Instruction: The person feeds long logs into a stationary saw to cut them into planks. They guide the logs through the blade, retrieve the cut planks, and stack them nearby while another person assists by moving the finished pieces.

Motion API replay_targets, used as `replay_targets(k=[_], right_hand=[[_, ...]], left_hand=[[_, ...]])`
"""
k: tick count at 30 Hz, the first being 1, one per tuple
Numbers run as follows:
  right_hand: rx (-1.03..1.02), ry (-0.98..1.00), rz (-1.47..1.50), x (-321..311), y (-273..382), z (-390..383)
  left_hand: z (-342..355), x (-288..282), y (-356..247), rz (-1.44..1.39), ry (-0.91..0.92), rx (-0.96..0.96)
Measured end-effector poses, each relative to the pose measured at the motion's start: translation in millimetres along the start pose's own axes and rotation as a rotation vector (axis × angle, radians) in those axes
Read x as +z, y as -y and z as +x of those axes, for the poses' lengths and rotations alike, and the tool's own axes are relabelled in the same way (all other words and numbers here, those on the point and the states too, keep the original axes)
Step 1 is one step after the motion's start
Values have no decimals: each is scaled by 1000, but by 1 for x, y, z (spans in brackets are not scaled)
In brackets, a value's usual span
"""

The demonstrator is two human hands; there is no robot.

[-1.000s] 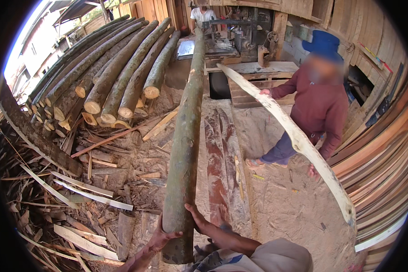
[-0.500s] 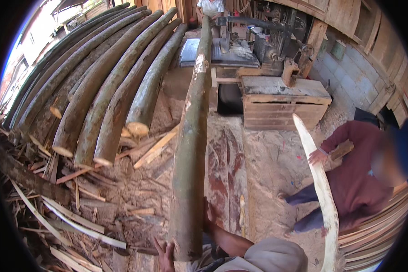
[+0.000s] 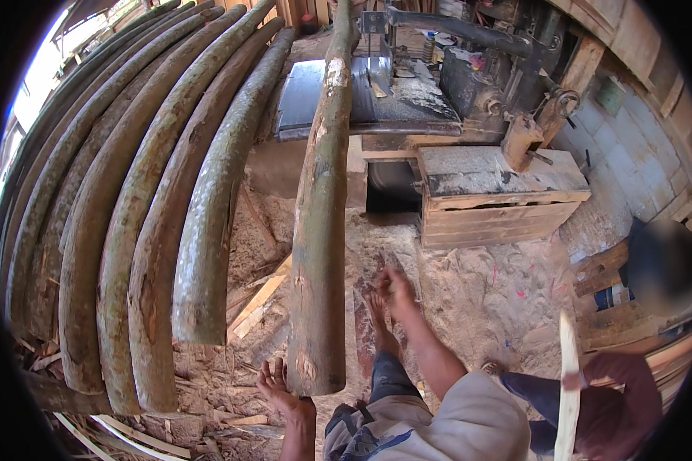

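Note:
A long bark-covered log (image 3: 319,253) stretches from the band saw's table at the back to just in front of me. Against the lower left side of its near end rests my left hand (image 3: 283,393), palm turned up and fingers spread. My right hand (image 3: 396,292) is apart from the log, to its right, over the reddish-brown board on the ground. It looks empty, its fingers loosely bent and slightly smeared by motion. At the back stands the band saw (image 3: 377,54) with its dark metal table (image 3: 304,96), partly covered by the log.
Several more logs (image 3: 200,253) lie side by side at the left. A co-worker (image 3: 615,399) at the lower right holds a pale slab (image 3: 567,392). A wooden box (image 3: 500,215) stands by the saw. Sawdust and wood offcuts (image 3: 261,303) cover the ground.
My right hand has come off the log and moved away to the right. The view has shifted toward the log pile and saw. The co-worker has bent lower with the slab.

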State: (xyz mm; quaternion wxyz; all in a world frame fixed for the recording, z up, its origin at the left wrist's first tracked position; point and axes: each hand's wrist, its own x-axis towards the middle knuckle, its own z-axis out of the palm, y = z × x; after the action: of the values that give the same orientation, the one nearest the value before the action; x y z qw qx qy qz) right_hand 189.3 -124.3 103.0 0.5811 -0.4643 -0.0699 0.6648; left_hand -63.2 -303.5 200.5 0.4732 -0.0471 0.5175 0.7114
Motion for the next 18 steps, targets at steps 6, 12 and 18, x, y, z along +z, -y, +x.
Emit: replay_targets(k=[6,12,18], right_hand=[[-429,-355,-1252,-10,167,241],[-962,-333,-1380,157,282,442],[-972,-599,-1649,221,326,558]], left_hand=[[94,165,36,58,-18,2],[170,322,61,91,203,-110],[249,388,88,241,382,-40]])
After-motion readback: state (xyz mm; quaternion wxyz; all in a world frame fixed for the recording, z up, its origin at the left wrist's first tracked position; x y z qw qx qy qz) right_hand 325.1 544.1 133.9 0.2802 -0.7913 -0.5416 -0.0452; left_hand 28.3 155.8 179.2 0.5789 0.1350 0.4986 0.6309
